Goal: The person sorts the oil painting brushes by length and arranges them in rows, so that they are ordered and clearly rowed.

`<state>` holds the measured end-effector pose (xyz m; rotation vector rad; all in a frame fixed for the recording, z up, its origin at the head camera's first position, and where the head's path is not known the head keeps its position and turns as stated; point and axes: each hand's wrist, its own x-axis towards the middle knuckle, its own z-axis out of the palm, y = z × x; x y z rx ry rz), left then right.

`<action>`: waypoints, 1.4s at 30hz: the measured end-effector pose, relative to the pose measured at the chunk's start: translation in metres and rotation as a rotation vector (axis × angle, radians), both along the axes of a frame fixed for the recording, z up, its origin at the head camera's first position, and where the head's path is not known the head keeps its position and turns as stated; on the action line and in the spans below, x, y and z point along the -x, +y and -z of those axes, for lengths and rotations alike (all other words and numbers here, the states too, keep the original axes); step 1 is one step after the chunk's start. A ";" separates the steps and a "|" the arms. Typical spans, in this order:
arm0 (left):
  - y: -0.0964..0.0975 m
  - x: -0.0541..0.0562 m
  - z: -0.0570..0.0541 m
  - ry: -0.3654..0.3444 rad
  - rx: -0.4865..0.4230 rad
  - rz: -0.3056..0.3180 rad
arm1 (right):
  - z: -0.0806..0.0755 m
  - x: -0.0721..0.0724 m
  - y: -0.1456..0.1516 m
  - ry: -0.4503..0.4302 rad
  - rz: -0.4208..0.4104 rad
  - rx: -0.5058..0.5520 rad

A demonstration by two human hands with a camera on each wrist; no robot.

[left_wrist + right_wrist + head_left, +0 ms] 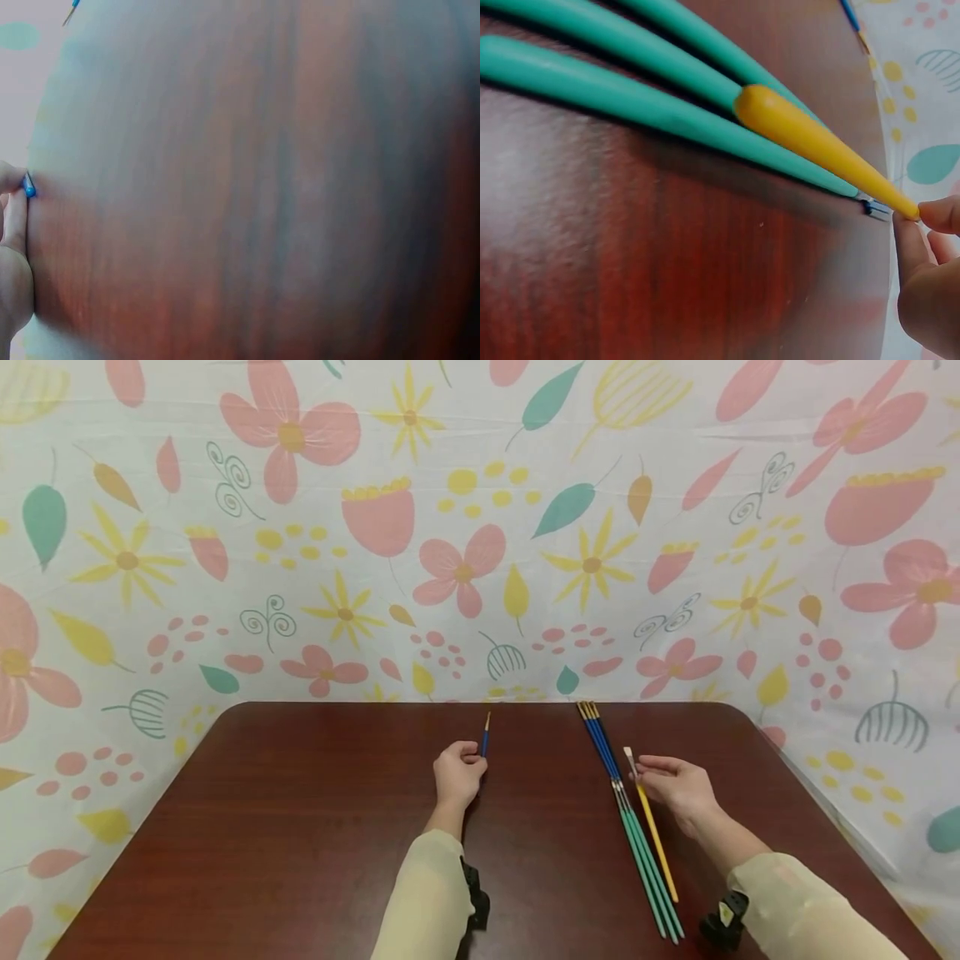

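Near the far edge of the table, my left hand [459, 772] pinches a slim blue paintbrush [485, 739], its bristles pointing away from me. Only the brush's blue end [29, 186] shows beside the fingers in the left wrist view. On the right, my right hand [681, 787] pinches a yellow paintbrush [655, 831] near its pale, flat bristles; the handle slants back toward me. Just left of it lie several green-handled paintbrushes [643, 856]. Beyond them, several blue paintbrushes [602, 743] lie in line, their tips at the far edge. In the right wrist view, the yellow handle crosses over the green ones.
The dark red-brown table [300, 827] has rounded far corners. Behind it hangs a white cloth [525, 635] printed with flowers and leaves. A black wrist camera [724, 920] sits at my right cuff, and another [476, 893] at the left.
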<state>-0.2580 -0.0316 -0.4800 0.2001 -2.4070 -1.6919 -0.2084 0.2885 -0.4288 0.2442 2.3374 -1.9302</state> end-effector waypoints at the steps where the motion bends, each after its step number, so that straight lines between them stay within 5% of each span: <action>1: 0.000 0.000 0.000 0.002 0.002 -0.001 | 0.000 -0.001 0.000 -0.003 0.000 -0.014; 13: 0.001 -0.004 -0.001 0.007 0.023 -0.015 | 0.012 -0.016 0.004 -0.028 -0.001 -0.092; 24: 0.008 -0.005 -0.004 0.013 -0.007 -0.013 | 0.007 -0.026 0.007 -0.007 -0.002 -0.285; 42: 0.008 -0.003 -0.005 0.001 0.115 0.007 | 0.015 -0.033 -0.014 -0.003 0.028 -0.398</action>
